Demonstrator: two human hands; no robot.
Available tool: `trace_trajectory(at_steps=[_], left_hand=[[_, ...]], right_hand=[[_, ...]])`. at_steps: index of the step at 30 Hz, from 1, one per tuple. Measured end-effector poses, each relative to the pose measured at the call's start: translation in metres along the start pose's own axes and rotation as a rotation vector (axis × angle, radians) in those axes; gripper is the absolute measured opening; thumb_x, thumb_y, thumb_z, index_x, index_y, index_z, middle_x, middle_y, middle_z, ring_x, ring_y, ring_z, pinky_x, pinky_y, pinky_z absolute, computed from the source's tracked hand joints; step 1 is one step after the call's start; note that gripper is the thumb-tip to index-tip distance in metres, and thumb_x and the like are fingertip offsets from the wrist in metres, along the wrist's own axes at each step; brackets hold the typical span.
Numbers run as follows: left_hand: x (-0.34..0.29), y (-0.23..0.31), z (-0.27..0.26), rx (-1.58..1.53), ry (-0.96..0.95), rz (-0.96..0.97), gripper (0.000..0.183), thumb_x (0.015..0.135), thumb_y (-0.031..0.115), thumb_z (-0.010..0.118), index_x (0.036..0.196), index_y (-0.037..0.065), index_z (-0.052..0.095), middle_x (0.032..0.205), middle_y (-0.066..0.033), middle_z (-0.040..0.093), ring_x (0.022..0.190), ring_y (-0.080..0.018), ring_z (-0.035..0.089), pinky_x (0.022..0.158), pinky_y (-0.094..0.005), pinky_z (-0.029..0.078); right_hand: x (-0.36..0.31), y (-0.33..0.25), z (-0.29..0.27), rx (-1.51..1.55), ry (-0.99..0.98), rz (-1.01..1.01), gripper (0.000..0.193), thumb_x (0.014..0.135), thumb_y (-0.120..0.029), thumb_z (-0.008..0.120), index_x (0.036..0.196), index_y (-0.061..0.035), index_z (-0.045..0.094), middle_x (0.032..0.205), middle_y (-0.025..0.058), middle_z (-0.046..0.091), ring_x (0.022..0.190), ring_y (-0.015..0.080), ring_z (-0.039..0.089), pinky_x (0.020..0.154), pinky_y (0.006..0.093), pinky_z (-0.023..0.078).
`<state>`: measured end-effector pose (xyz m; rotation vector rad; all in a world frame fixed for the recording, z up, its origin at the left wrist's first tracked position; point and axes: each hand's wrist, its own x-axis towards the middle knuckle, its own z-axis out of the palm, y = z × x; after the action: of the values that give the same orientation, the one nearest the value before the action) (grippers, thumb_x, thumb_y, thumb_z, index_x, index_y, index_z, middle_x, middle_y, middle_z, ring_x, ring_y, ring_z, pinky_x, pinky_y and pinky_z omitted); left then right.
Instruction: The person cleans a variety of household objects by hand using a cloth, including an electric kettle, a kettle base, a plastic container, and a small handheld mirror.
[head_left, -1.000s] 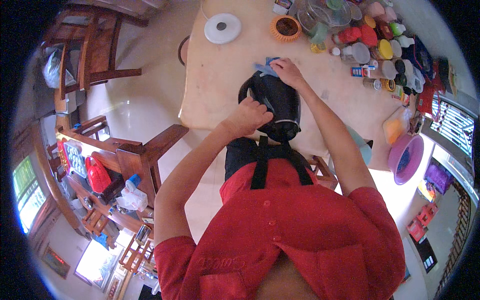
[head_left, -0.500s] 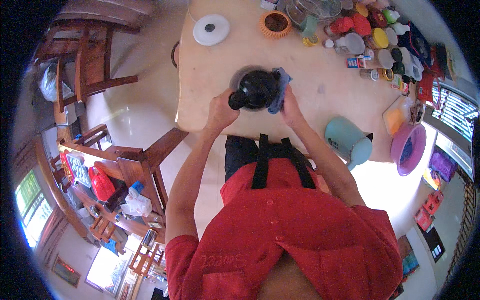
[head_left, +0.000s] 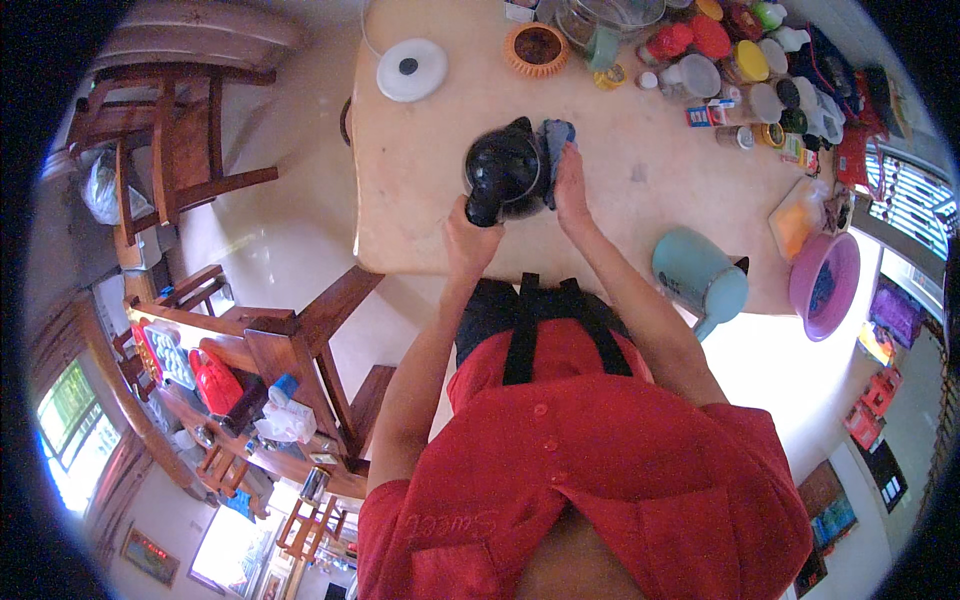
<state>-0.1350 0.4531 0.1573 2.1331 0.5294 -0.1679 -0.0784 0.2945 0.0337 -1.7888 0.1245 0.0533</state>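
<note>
My left hand [head_left: 472,242] is wrapped around the handle of a black electric kettle [head_left: 504,160] at the near edge of the table. Its spout points away from me, to the far right. A blue-grey cloth [head_left: 556,150] lies against the kettle's right side, and my right hand [head_left: 571,192] presses it there with the fingers held together. The kettle's underside is hidden from this view. Further off to the left, the white round power base [head_left: 430,72] with its black centre and cord sits apart from the kettle.
An orange ribbed bowl [head_left: 536,50] and a glass bowl [head_left: 610,14] stand at the far side. Several jars [head_left: 752,62] crowd the far right. A light-blue pitcher [head_left: 704,276] lies at the right edge, near a purple basin [head_left: 826,286]. Wooden chairs [head_left: 185,135] stand to the left.
The kettle has turned, so its spout now shows at the far right. My left hand has moved right and nearer with the handle. The cloth and my right hand stay at its right side.
</note>
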Motion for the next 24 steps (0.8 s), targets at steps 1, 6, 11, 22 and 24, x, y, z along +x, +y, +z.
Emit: trace_trajectory(at_steps=[1, 6, 11, 22, 24], left_hand=[[0.003, 0.012, 0.002, 0.020, -0.007, 0.010, 0.027, 0.056, 0.010, 0.065, 0.079, 0.000, 0.054, 0.071, -0.0257, 0.058, 0.073, -0.0420, 0.058, 0.063, -0.0426, 0.046], [-0.010, 0.019, 0.003, 0.041, 0.040, -0.037, 0.027, 0.057, 0.010, 0.065, 0.079, -0.001, 0.054, 0.070, -0.0256, 0.058, 0.072, -0.0422, 0.059, 0.062, -0.0428, 0.046], [0.002, 0.013, 0.003, -0.254, 0.058, 0.026, 0.030, 0.054, 0.007, 0.066, 0.079, -0.004, 0.054, 0.063, -0.0151, 0.059, 0.059, -0.0250, 0.060, 0.055, -0.0356, 0.046], [0.037, -0.004, -0.037, -0.585, 0.004, -0.215, 0.023, 0.053, -0.002, 0.060, 0.075, -0.003, 0.052, 0.058, -0.0051, 0.053, 0.044, -0.0123, 0.049, 0.042, -0.0253, 0.040], [0.044, -0.007, -0.046, -0.593, -0.012, -0.235, 0.022, 0.054, -0.002, 0.060, 0.075, -0.003, 0.053, 0.058, -0.0058, 0.053, 0.044, -0.0131, 0.049, 0.042, -0.0257, 0.041]], right_hand=[[-0.002, 0.019, 0.006, -0.041, 0.184, -0.077, 0.044, 0.091, -0.027, 0.037, 0.123, 0.0032, 0.040, 0.132, 0.0209, 0.034, 0.120, 0.0336, 0.036, 0.103, 0.0377, 0.025], [-0.047, -0.114, 0.015, -0.070, 0.140, -0.100, 0.042, 0.087, -0.018, 0.044, 0.122, 0.0035, 0.038, 0.134, 0.0238, 0.027, 0.126, 0.0399, 0.023, 0.106, 0.0460, 0.015], [-0.014, -0.115, 0.018, -0.213, 0.185, -0.268, 0.038, 0.086, -0.020, 0.046, 0.118, 0.0000, 0.046, 0.127, 0.0218, 0.039, 0.118, 0.0402, 0.035, 0.100, 0.0466, 0.025], [0.022, -0.037, 0.015, -0.196, 0.098, -0.049, 0.037, 0.092, -0.024, 0.035, 0.112, 0.0005, 0.054, 0.121, 0.0201, 0.047, 0.114, 0.0347, 0.042, 0.100, 0.0389, 0.030], [0.021, -0.033, 0.017, -0.219, 0.125, -0.057, 0.037, 0.092, -0.025, 0.036, 0.112, 0.0003, 0.054, 0.121, 0.0202, 0.047, 0.114, 0.0344, 0.041, 0.100, 0.0386, 0.030]])
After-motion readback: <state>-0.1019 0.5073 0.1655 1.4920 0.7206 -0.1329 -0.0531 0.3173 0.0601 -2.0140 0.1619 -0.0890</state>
